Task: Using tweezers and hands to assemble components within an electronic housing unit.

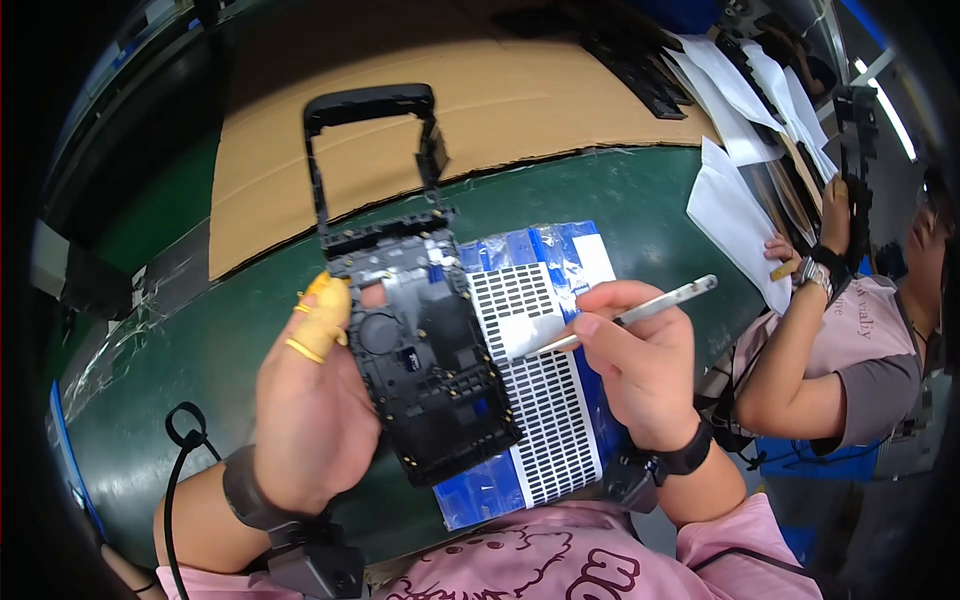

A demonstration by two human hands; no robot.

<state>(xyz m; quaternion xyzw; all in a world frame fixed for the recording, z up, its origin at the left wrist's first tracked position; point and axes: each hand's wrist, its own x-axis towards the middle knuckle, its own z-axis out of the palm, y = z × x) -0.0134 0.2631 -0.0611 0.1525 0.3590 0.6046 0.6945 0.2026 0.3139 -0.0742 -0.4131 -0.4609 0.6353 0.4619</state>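
Observation:
My left hand (pixel 318 400), with yellow covers on its thumb and a finger, grips the left side of a black plastic frame (pixel 440 345). An open rectangular loop rises from the frame's far end, and small brass-coloured inserts dot its edges. In my right hand (pixel 640 365) is a pair of metal tweezers (pixel 672 300), pinched between thumb and fingers. Their tips point left, over a white sheet of small black rectangular stickers (pixel 555 420). Whether the tips hold a sticker is too small to tell. Under the sheet lies a blue board (pixel 475 497) wrapped in clear film.
Brown cardboard (pixel 270 200) covers the far part of the green table (pixel 640 200). At the far right, white sheets (pixel 735 220) lie among dark strips. A co-worker (pixel 840 360) sits on the right, hands by those sheets. A black cable loop (pixel 186 425) stands near my left forearm.

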